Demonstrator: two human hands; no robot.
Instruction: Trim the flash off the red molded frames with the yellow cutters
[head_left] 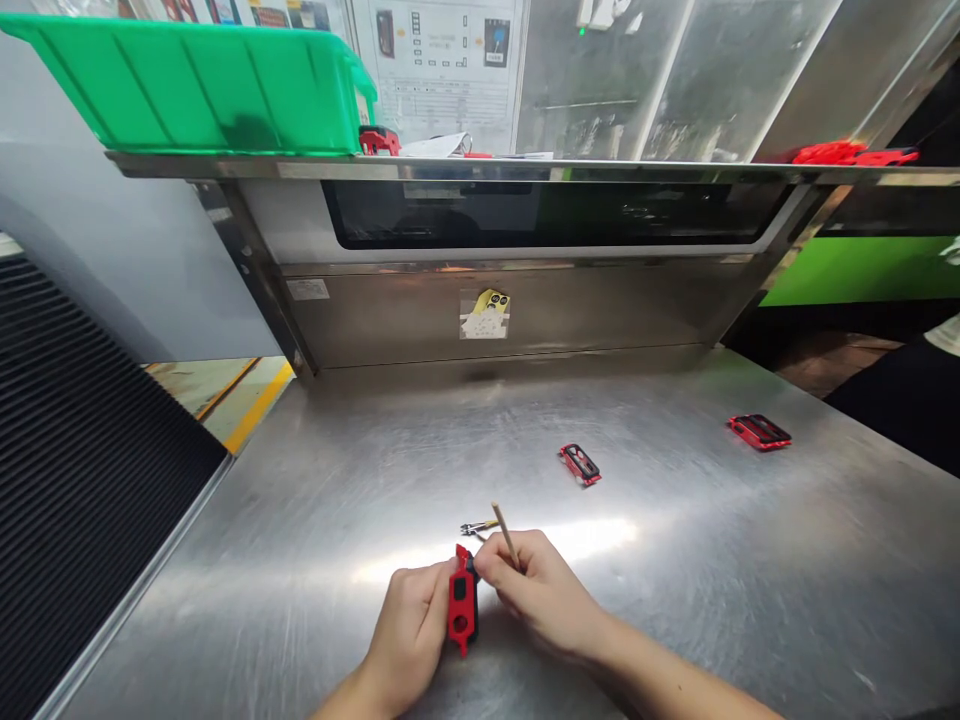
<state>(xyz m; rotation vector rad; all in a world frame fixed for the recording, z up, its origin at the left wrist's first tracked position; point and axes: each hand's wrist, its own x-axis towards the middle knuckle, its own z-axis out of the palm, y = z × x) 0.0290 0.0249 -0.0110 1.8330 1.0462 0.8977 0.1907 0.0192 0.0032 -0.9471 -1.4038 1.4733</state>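
Note:
My left hand (pixel 411 622) grips a red and black plastic part (pixel 461 598) on edge, a dark rectangle and a round hole on its near face. Pinched in my right hand (pixel 536 590) is a thin wooden stick (pixel 505 532), slanting up and leftward out of the fingers. Its lower end is hidden by the hand, close to the part's right side. Just beyond my right hand lies a pair of nippers (pixel 478 527) with yellowish handles, partly covered by the stick and hand.
Two more red and black parts lie on the metal table: one near the middle (pixel 580 465), another at the right (pixel 760 432). A green bin (pixel 202 90) stands on the shelf (pixel 480 171) above. A ribbed black belt (pixel 90 470) runs along the left.

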